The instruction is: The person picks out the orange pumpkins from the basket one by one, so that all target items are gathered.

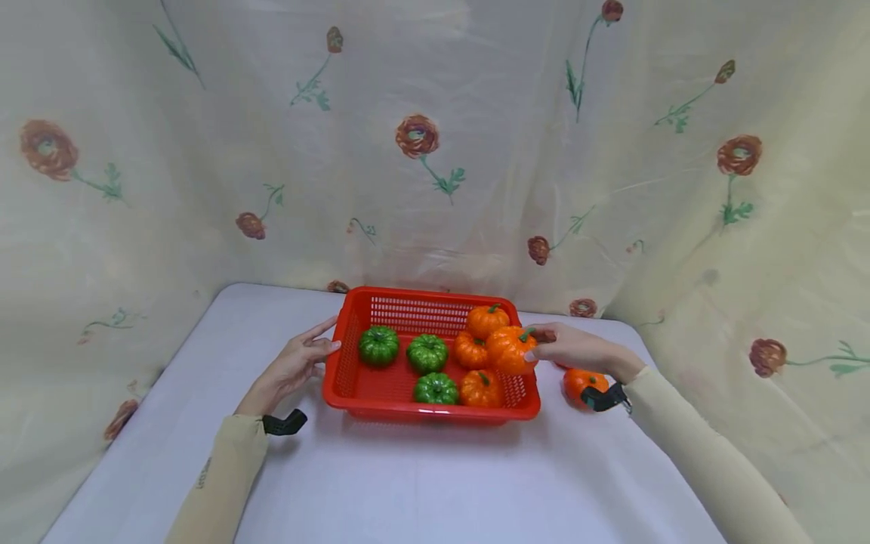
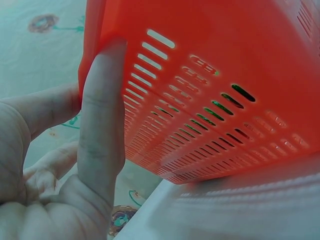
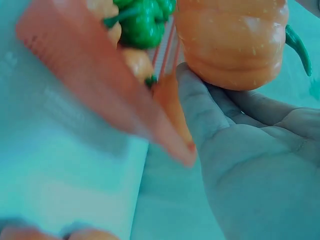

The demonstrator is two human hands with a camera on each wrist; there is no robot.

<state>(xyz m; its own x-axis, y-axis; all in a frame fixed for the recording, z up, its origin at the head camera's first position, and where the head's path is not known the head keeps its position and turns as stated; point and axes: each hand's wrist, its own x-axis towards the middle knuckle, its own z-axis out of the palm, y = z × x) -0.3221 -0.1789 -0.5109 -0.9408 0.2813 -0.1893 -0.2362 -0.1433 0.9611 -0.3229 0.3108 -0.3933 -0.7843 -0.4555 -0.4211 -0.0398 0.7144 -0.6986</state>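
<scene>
An orange pumpkin (image 1: 510, 352) is being pinched by the right hand (image 1: 566, 349), a red basket (image 1: 424, 412) touched by the straight-fingered left hand (image 1: 294, 366).

At four o'clock in your right wrist view, your right hand (image 3: 265, 155) grips an orange pumpkin (image 3: 230, 47) that sits between one and two o'clock, its green stem (image 3: 299, 50) out at two. Your blurred red basket (image 3: 87, 80) slants from ten o'clock towards the centre; past its rim you see a green pumpkin (image 3: 143, 27) near twelve and more orange pumpkins (image 3: 136, 62) at eleven. The pale tabletop (image 3: 70, 175) lies at eight, with cut-off orange things (image 3: 92, 234) at seven.
</scene>
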